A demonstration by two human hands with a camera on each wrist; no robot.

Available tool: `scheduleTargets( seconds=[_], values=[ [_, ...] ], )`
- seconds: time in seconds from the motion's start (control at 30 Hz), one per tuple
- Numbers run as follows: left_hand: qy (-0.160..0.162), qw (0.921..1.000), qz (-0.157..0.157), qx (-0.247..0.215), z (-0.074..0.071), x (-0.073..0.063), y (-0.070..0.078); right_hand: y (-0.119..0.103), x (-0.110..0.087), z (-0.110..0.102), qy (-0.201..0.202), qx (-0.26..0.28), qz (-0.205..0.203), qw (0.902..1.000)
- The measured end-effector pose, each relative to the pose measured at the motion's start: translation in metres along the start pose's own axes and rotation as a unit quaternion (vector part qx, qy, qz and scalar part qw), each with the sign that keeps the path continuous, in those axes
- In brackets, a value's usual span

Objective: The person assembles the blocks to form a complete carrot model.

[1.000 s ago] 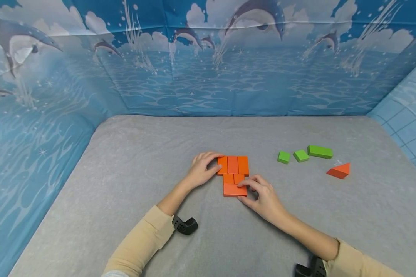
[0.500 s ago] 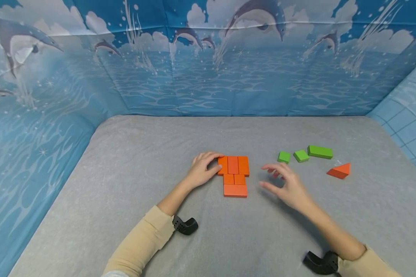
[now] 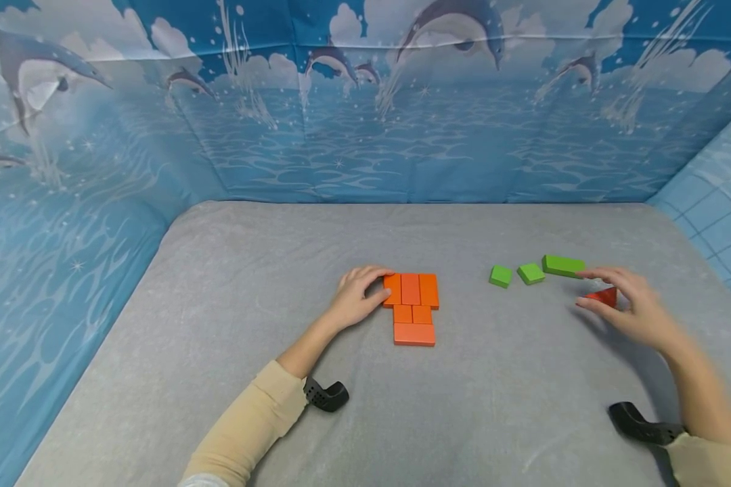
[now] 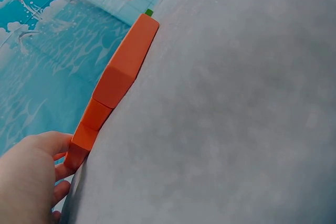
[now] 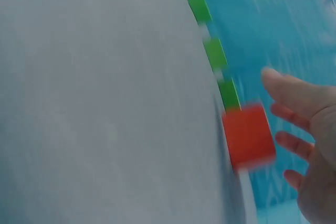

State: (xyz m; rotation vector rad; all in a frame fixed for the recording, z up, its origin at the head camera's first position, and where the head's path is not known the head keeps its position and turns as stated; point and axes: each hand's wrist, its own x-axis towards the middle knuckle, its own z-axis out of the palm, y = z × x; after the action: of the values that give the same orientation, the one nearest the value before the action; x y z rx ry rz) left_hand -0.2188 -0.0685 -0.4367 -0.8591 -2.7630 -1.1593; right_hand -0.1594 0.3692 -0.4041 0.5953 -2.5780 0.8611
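Several orange wooden blocks lie flat together, with three upright rectangles in the far row, two small blocks below them and one wide block [image 3: 413, 334] nearest the person. The left hand [image 3: 355, 297] pinches the far row's leftmost rectangular block [image 3: 392, 291] between thumb and fingers; the left wrist view has the thumb on its edge. To the right, an orange-red triangular block [image 3: 606, 296] sits on the grey cloth, partly hidden by the right hand [image 3: 630, 304]. That hand hovers over it, thumb and fingers spread; in the right wrist view they are apart from the block's red face [image 5: 248, 136].
A small green block [image 3: 500, 276], a second one [image 3: 530, 273] and a longer green block [image 3: 562, 265] lie left of the right hand. Grey cloth [image 3: 268, 257] covers the table. A dolphin-print curtain [image 3: 353, 135] hangs behind it. Each wrist carries a black mount [image 3: 327, 396].
The right hand has let go of the wide near block and moved right to the triangular block. The left hand has stayed at the orange blocks.
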Motion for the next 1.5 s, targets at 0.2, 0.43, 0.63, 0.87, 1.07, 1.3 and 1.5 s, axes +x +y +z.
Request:
scheduleTargets(
  seconds=[0.2, 0.43, 0.63, 0.87, 1.07, 1.3, 1.5],
  values=[
    [0.000, 1.0000, 0.000, 0.000, 0.000, 0.000, 0.000, 0.025, -0.009, -0.014, -0.038, -0.009, -0.018, 0.9991],
    [-0.002, 1.0000, -0.001, 0.004, -0.001, 0.000, 0.000, 0.038, -0.016, -0.017, -0.058, -0.024, 0.015, 0.9979],
    [-0.003, 1.0000, -0.001, 0.004, 0.000, 0.000, 0.000, 0.039, -0.018, -0.018, -0.060, -0.020, 0.048, 0.9968],
    [-0.005, 1.0000, 0.003, 0.003, -0.001, 0.000, 0.001, 0.012, -0.008, -0.014, -0.077, 0.004, 0.084, 0.9935],
    [-0.002, 1.0000, 0.004, 0.002, -0.001, 0.000, 0.000, -0.033, 0.012, 0.013, -0.075, 0.026, 0.013, 0.9968],
    [-0.004, 1.0000, 0.001, 0.004, 0.000, 0.000, 0.000, -0.082, 0.030, 0.054, -0.082, 0.107, -0.073, 0.9882],
    [-0.004, 1.0000, 0.001, 0.005, 0.000, 0.000, -0.001, -0.117, 0.033, 0.083, -0.103, 0.152, -0.092, 0.9787]
  ],
)
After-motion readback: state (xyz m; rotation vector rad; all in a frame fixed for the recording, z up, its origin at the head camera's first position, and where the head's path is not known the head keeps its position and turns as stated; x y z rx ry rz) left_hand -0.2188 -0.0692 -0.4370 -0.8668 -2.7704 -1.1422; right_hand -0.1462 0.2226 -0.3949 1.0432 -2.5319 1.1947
